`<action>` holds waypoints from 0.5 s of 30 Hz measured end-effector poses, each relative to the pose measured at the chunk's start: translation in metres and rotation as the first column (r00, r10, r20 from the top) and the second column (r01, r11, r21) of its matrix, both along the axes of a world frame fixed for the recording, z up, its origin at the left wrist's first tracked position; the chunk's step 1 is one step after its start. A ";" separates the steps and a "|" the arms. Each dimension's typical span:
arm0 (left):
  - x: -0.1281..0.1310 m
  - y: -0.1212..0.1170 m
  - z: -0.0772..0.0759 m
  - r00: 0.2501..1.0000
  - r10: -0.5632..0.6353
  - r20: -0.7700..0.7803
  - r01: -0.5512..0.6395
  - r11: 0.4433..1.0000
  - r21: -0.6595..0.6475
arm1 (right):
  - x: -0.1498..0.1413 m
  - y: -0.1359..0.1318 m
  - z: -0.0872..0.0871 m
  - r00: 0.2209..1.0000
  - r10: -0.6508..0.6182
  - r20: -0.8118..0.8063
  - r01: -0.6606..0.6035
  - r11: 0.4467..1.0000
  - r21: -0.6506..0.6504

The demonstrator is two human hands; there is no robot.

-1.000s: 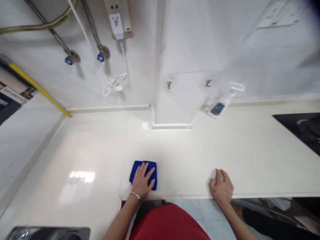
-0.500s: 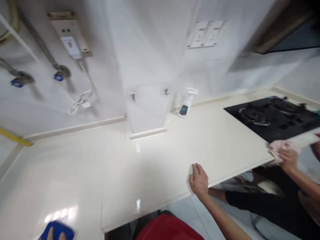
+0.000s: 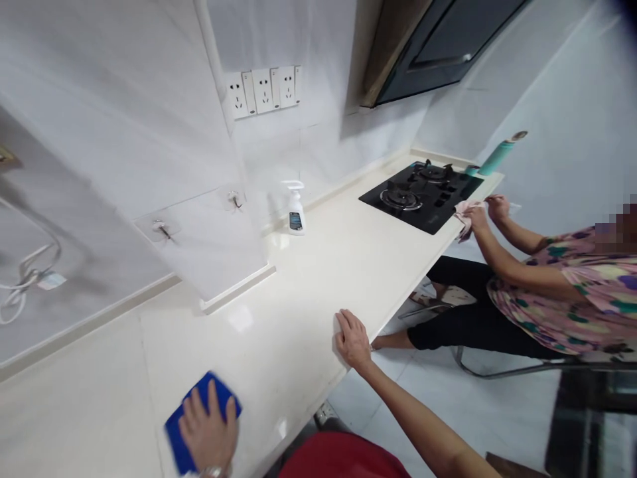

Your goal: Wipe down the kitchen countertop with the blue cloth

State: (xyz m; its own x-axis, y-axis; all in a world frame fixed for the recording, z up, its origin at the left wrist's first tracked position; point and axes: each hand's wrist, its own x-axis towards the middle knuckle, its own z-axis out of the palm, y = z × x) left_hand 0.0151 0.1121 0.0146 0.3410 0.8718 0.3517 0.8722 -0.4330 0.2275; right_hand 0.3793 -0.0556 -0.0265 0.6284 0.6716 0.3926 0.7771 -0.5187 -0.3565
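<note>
My left hand [image 3: 210,428] presses a folded blue cloth [image 3: 175,431] onto the cream countertop [image 3: 318,279], fingers spread across its top. Part of the cloth is hidden under the palm. My right hand [image 3: 354,340] rests on the counter's front edge, fingers laid forward on the surface and nothing in it; its thumb side faces the cloth. Farther back, by the wall, stands a white spray bottle [image 3: 296,216] with a dark label, nearest to neither hand.
A black gas hob [image 3: 398,196] is set into the far counter. Beside it a seated person [image 3: 537,279] holds a pink cloth [image 3: 465,216] at the counter edge. A green roll [image 3: 497,158] stands in the corner. A boxed-out wall section [image 3: 199,245] with hooks juts over the counter.
The view has swung right, bringing the seated person more into sight. My left hand and the blue cloth have come further into view over the counter. My right hand stays at the edge.
</note>
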 end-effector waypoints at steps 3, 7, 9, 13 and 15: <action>0.082 -0.003 -0.001 0.974 -0.227 0.005 0.226 0.973 -0.050 | 0.001 0.000 -0.002 1.000 -0.006 -0.004 0.006 1.000 0.022; 0.153 -0.015 0.001 0.872 -0.484 0.074 0.488 0.847 -0.211 | 0.001 -0.001 -0.002 1.000 -0.009 0.008 0.009 1.000 0.026; 0.158 -0.016 0.005 0.810 -0.570 0.136 0.586 0.776 -0.235 | 0.000 0.000 0.000 1.000 -0.015 0.012 0.015 0.999 0.030; 0.106 -0.002 0.012 0.726 -0.605 0.327 0.681 0.699 -0.219 | -0.001 0.003 0.006 0.999 -0.034 0.005 0.034 0.999 -0.008; 0.058 0.006 0.011 0.745 -0.529 0.406 0.649 0.715 -0.259 | -0.001 0.004 0.009 0.999 -0.044 0.002 0.044 0.998 -0.038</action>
State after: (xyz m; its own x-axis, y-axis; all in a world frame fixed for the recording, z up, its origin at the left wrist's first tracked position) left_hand 0.0733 0.1180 0.0259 0.7661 0.6035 0.2211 0.3337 -0.6675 0.6657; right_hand 0.3784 -0.0513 -0.0178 0.6571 0.6579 0.3679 0.7537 -0.5656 -0.3348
